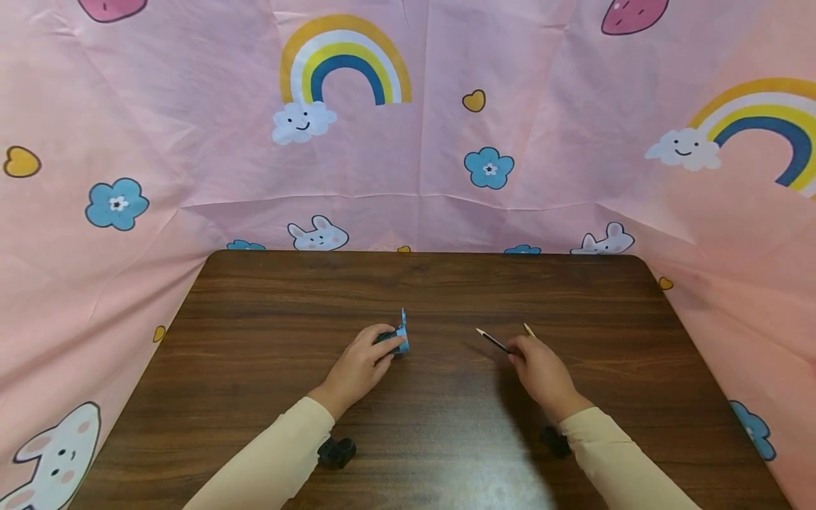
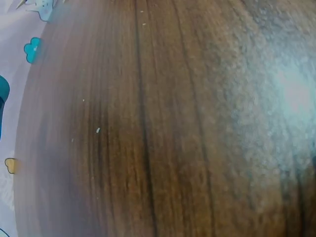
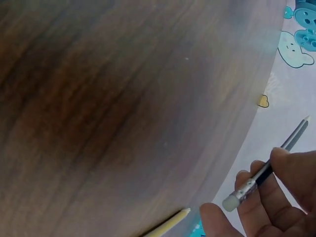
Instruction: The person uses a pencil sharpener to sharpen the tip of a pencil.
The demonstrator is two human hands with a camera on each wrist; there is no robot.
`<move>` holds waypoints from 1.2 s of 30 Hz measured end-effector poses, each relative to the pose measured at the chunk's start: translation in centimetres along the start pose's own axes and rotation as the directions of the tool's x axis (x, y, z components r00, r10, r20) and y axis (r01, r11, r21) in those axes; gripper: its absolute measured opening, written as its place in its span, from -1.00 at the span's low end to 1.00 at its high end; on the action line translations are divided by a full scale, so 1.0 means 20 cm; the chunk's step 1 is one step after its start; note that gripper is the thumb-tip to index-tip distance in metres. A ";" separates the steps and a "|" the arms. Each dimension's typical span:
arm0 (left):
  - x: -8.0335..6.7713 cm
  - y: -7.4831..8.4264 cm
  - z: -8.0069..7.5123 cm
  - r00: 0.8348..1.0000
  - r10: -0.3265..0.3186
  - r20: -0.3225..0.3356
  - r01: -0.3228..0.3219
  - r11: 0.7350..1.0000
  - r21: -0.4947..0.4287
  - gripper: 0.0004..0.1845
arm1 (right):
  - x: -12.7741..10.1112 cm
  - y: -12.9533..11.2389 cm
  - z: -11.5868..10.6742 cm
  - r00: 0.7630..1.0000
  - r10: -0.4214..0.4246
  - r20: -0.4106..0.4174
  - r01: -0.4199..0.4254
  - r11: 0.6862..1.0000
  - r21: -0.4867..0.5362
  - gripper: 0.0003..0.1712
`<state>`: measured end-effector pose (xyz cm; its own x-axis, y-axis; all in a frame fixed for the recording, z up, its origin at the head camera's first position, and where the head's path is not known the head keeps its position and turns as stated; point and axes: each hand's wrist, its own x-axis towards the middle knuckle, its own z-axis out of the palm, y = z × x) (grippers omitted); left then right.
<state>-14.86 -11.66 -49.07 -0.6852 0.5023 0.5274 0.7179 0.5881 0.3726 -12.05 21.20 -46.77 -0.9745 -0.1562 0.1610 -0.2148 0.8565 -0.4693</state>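
My left hand (image 1: pixel 360 361) grips a small dark-bodied pencil sharpener with a blue top (image 1: pixel 402 341), its blue lid raised. In the right wrist view the sharpener's blue face (image 3: pixel 307 38) shows holes. Only a sliver of its blue end (image 2: pixel 3 89) enters the left wrist view. Pinched between thumb and fingers of my right hand (image 1: pixel 542 368) is a black pencil (image 1: pixel 494 341), its sharpened tip pointing toward the sharpener, well apart from it. A silver ferrule and whitish eraser (image 3: pixel 232 201) form the pencil's rear end. Beside that hand lies a yellow pencil (image 3: pixel 170 223), partly hidden in the head view.
Both hands are over a dark brown wooden table (image 1: pixel 421 425). A pink patterned cloth (image 1: pixel 421 142) hangs behind it and along both sides. Black devices (image 1: pixel 336 452) sit at the wrists. Tiny pale specks (image 2: pixel 98 130) dot the tabletop.
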 end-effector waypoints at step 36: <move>0.03 0.11 -0.15 0.997 0.052 -0.065 -0.055 0.997 -0.045 -0.55 | 0.04 -0.18 -0.12 0.932 -0.342 -0.122 0.320 0.932 -0.173 -0.77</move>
<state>-13.29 -11.86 -45.62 -0.6374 0.4903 0.5945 0.7594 0.5305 0.3767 -11.89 19.20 -42.88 -0.8264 -0.3789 0.4165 -0.5006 0.8330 -0.2356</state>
